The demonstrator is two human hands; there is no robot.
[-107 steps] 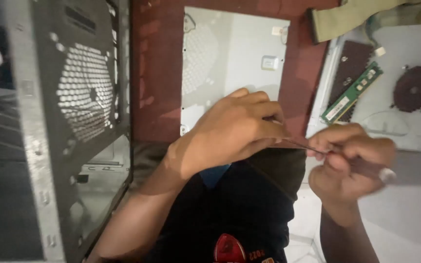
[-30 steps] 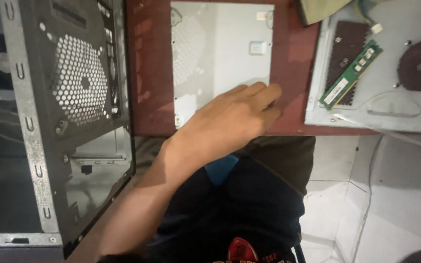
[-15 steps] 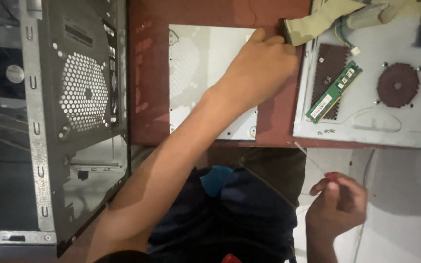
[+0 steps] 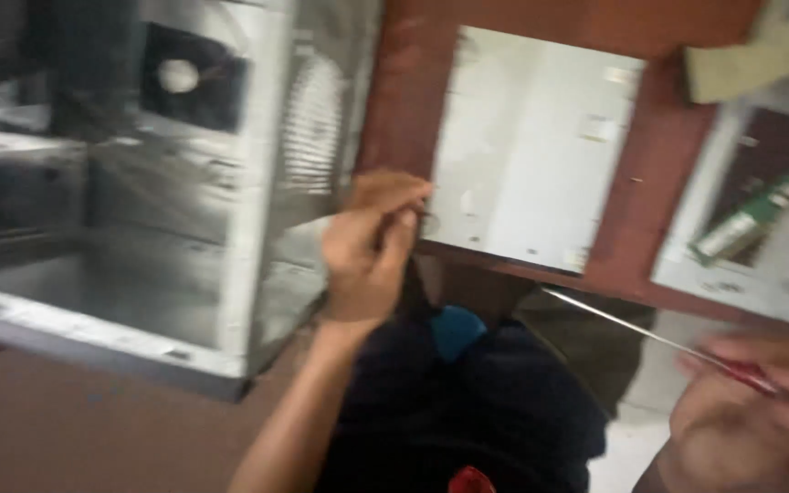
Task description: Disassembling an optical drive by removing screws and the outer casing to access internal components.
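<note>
Open metal case (image 4: 184, 228) holds a black fan (image 4: 184, 82).

Reddish-brown table (image 4: 413, 100): open metal computer case (image 4: 139, 228), grey panel (image 4: 531, 146)

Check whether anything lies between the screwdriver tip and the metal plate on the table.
Nothing visible does. The right hand holds the screwdriver, its tip pointing at the near edge of the metal plate; only bare red-brown table lies between. The left hand is off to the side.

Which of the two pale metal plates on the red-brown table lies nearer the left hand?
The bare square grey metal plate in the middle; the left hand pinches by its lower-left corner. The other plate, far right, carries a green memory stick.
</note>
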